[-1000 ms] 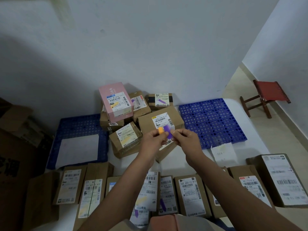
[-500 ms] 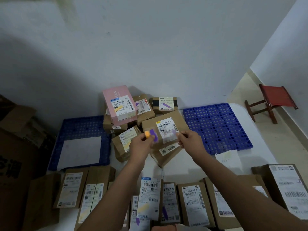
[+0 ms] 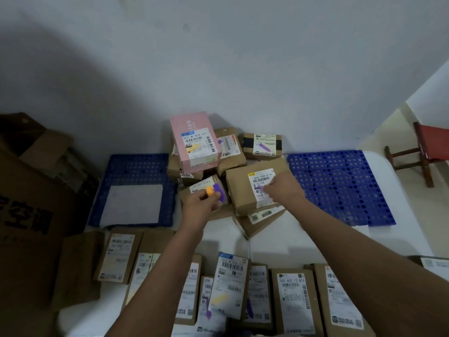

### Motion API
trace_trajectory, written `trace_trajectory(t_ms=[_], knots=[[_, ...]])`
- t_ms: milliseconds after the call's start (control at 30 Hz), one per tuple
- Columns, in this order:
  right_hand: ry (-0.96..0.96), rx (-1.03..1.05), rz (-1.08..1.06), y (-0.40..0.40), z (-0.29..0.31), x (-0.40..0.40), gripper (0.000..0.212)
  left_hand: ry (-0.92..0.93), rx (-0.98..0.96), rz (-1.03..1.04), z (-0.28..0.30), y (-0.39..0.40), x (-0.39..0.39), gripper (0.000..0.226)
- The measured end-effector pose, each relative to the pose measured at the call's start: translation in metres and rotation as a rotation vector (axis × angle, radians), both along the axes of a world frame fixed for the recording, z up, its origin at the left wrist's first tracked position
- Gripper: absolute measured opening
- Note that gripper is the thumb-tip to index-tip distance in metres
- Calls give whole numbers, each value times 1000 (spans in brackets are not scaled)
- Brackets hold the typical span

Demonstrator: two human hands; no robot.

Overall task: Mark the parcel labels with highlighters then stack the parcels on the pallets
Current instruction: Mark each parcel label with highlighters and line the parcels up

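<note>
Marking the brown parcel's label [image 3: 262, 188] with my right hand [image 3: 283, 190] pinching a purple highlighter, left hand [image 3: 202, 206] gripping the caps [image 3: 213, 190], I've barely begun (both blue pallets [image 3: 340, 186] hold no parcels).

A plain pale wall [image 3: 218, 57] stands shadowed at left, with a red wooden stool [image 3: 422, 152] on the beige floor [image 3: 413, 190].
</note>
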State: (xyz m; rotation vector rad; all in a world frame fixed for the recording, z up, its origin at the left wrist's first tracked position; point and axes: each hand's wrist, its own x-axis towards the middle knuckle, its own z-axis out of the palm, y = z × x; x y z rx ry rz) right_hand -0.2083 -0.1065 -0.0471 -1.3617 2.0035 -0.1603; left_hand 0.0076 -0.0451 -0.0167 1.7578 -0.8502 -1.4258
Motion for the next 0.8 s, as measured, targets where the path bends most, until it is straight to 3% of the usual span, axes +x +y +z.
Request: trace_trajectory(t_ms=[200, 500, 700, 800], knots=[[194, 23, 138, -1, 8, 4, 28, -24, 21, -1, -2, -2, -3, 10], [207, 30, 96, -2, 18, 0, 36, -3, 5, -7, -1, 5, -2, 10], [4, -201, -99, 14, 16, -18, 30, 23, 12, 10, -5, 6, -6, 17], [50, -328, 81, 28, 14, -17, 16, 47, 7, 2, -6, 7, -12, 18]])
